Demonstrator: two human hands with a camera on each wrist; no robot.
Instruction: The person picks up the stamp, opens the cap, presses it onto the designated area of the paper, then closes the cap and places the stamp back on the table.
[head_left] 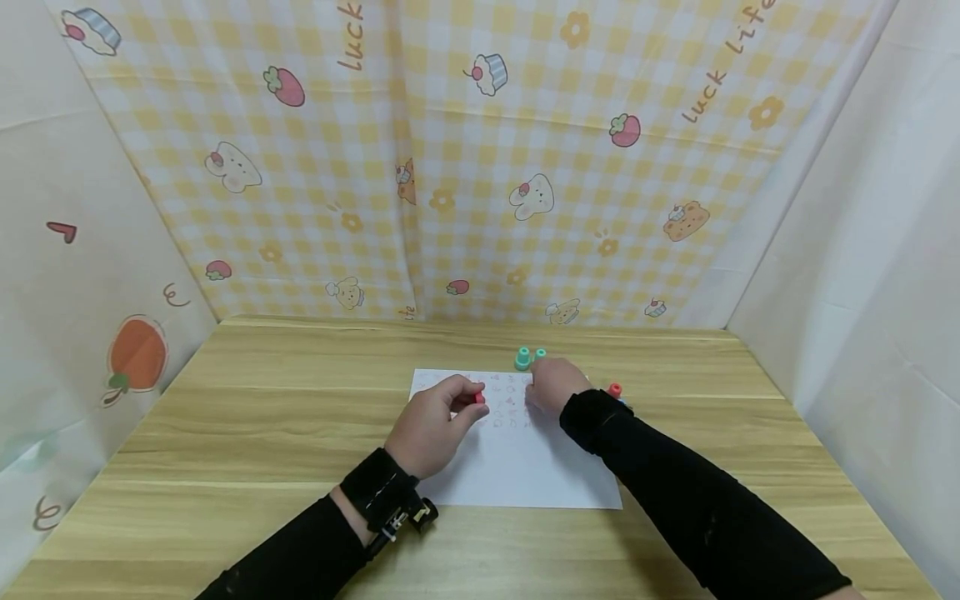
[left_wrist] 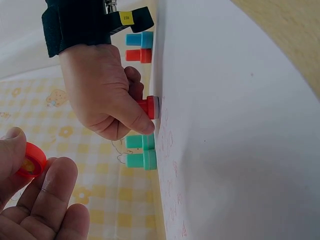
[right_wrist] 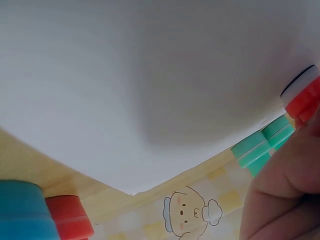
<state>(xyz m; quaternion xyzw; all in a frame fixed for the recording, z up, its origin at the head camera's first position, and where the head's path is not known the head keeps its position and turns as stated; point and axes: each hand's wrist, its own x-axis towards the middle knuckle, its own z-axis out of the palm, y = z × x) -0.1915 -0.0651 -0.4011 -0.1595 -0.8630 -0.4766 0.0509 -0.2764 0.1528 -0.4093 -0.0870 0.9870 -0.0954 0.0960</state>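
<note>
My right hand point(head_left: 555, 385) grips a small red stamp point(left_wrist: 148, 107) over the upper right part of a white sheet of paper point(head_left: 525, 475). The stamp's pale end faces the sheet; whether it touches is unclear. Rows of small red prints point(head_left: 498, 422) cover the paper's upper part. My left hand point(head_left: 435, 425) pinches a red cap point(left_wrist: 34, 159) between thumb and fingers, above the sheet's left side. The cap's hollow side shows in the left wrist view. In the head view the right hand hides the stamp it holds.
Two green capped stamps point(head_left: 522, 360) stand side by side behind the paper's far edge. To the right of the sheet are another red stamp point(right_wrist: 69, 216) and a blue stamp point(right_wrist: 22, 210). A patterned cloth point(head_left: 465, 167) hangs behind the wooden table point(head_left: 247, 417).
</note>
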